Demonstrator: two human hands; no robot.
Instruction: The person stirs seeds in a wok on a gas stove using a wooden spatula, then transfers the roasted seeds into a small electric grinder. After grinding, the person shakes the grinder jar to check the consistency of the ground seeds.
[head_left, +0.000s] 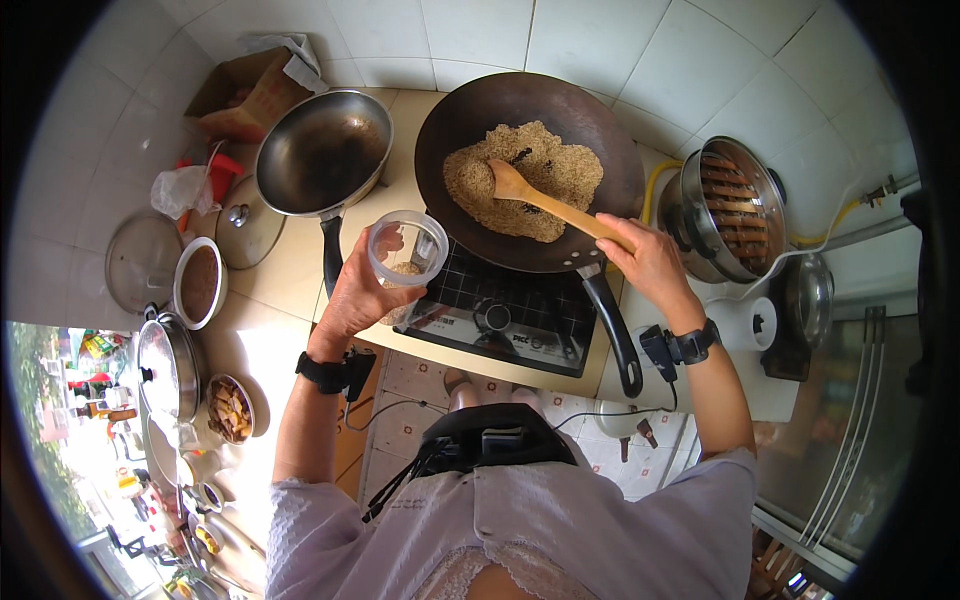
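Observation:
My left hand (358, 289) grips a clear plastic tub (407, 247), tilted so its mouth faces up at me. Some tan grain shows in the bottom of the tub. In my right hand (646, 259) is the handle of a wooden spatula (551, 206). The spatula's blade rests in a bed of tan grain (574, 169) inside a large dark wok (615, 142). A few dark bits lie among the grain. The wok sits on a gas stove (502, 307), with its black handle (611, 330) pointing towards me.
A second frying pan (315, 161) stands left of the wok, near a glass lid (251, 225). Right of the wok is a steel steamer pot (739, 210). At left are a bowl of brown paste or powder (199, 283), a lidded pot (169, 367) and a bowl of brown pieces (230, 409).

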